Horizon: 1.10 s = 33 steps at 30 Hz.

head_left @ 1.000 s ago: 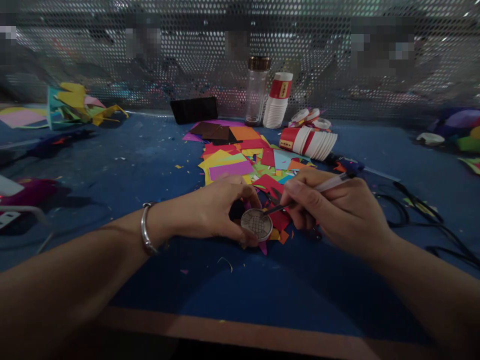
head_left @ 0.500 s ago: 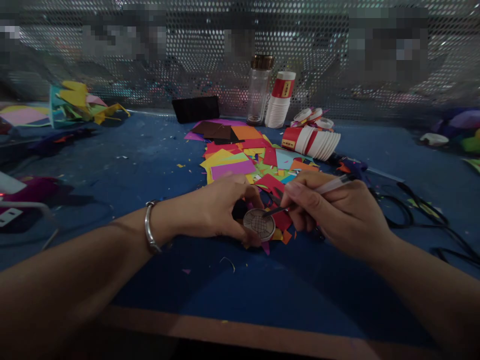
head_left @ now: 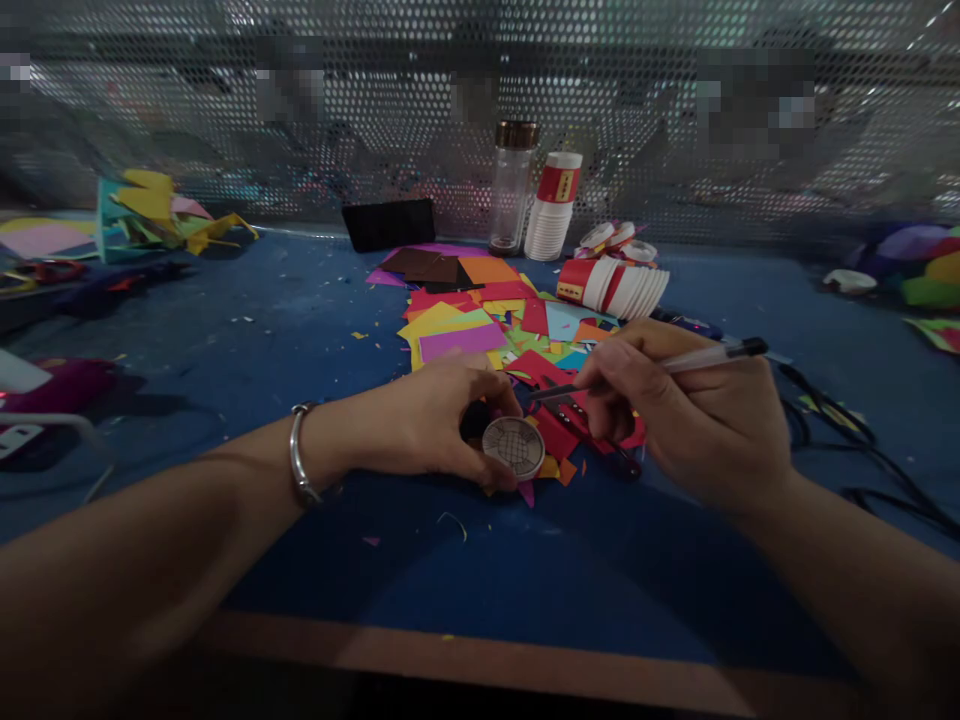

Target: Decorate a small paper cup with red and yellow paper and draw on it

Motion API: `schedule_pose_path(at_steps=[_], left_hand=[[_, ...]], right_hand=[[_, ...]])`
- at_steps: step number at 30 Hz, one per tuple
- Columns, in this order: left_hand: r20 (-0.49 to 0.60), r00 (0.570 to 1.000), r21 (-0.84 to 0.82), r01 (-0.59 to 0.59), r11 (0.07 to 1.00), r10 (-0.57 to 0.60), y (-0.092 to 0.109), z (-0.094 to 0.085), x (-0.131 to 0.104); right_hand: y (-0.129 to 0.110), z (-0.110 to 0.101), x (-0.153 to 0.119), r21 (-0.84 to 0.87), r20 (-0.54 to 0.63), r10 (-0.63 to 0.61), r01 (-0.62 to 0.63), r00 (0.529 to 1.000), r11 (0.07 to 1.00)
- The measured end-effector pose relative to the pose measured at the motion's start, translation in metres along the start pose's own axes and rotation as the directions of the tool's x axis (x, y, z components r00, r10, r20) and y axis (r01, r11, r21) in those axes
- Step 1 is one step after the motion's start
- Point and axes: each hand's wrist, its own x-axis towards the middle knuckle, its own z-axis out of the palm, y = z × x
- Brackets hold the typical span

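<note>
My left hand (head_left: 450,415), with a silver bangle at the wrist, grips a small round disc (head_left: 513,447) between thumb and fingers. Dark lines in a grid-like drawing cover the disc's pale top. In my right hand (head_left: 686,420) is a pen (head_left: 705,356) with a clear barrel, its tip to the upper right of the disc and apart from it. Dark scissors (head_left: 581,425) lie on red paper, partly hidden behind my right fingers. Coloured paper pieces (head_left: 465,335) spread out beyond both hands.
On the blue table (head_left: 300,570) stand a clear bottle (head_left: 511,190) and stacked paper cups (head_left: 553,205); another cup stack (head_left: 611,288) lies sideways. A black phone-like slab (head_left: 388,225) leans at the back. Black cable (head_left: 829,450) curls at right, a teal cup (head_left: 114,220) sits far left.
My right hand has lifted the pen tip off the disc and moved it up and to the right. More of the scissors shows. My left hand still holds the disc.
</note>
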Motion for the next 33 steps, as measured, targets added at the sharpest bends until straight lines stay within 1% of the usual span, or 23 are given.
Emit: schedule_pose_path(at_steps=[4,6,10,13,16,24,29,33], left_hand=[[0.023,0.999,-0.005,0.022,1.000,-0.022,0.000,0.000,0.000],[0.015,1.000,0.001,-0.012,1.000,0.012,0.000,0.000,0.000],[-0.021,0.996,-0.001,-0.091,0.996,0.091,-0.002,0.001,0.000],[0.003,0.995,0.001,-0.102,0.995,0.102,-0.002,0.001,0.000],[0.028,0.994,0.025,-0.109,0.994,0.108,-0.002,0.000,0.002],[0.000,0.992,0.076,-0.128,0.989,0.128,-0.003,-0.001,0.002],[0.017,0.992,0.020,-0.128,0.992,0.127,-0.004,-0.001,0.002],[0.027,0.991,0.004,-0.131,0.991,0.131,-0.004,-0.002,0.002]], right_hand=[[0.000,0.001,-0.001,0.025,0.025,0.039,-0.040,0.999,0.999],[0.000,0.003,-0.001,0.043,0.058,0.052,-0.055,0.997,0.998],[-0.003,0.008,0.000,0.055,0.143,0.035,-0.043,0.989,0.998],[-0.003,0.011,0.000,0.069,0.189,0.036,-0.049,0.981,0.996],[-0.001,0.013,-0.001,0.080,0.209,0.033,-0.050,0.977,0.995],[0.002,0.014,-0.002,0.088,0.247,0.056,-0.080,0.967,0.993],[0.001,0.016,-0.002,0.060,0.248,0.042,-0.059,0.968,0.996],[0.002,0.016,-0.002,0.031,0.278,0.051,-0.062,0.959,0.998]])
